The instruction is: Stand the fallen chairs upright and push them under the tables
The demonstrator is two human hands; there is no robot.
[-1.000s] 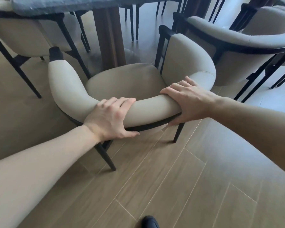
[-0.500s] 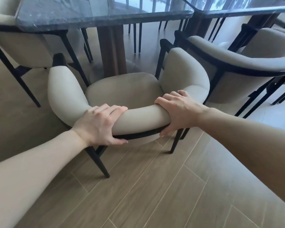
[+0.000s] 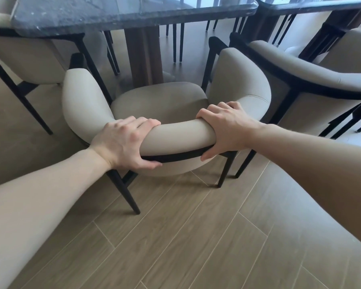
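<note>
A beige upholstered chair [image 3: 161, 101] with black legs stands upright on the wooden floor, facing a dark marble-topped table [image 3: 123, 13]. Its front edge sits just short of the table's brown pedestal. My left hand [image 3: 123, 140] grips the curved padded backrest on its left part, fingers over the top and thumb underneath. My right hand [image 3: 227, 128] grips the same backrest further right, thumb under the black frame rail.
Another beige chair [image 3: 35, 57] stands tucked under the table at the left. A third chair [image 3: 313, 80] stands close on the right, beside a second dark table [image 3: 321, 5]. Wooden plank floor [image 3: 196, 236] fills the foreground.
The chair has slid forward toward the table with both hands on its backrest. My fingers have curled more tightly round the backrest, and the view has tilted up, showing more tabletop.
</note>
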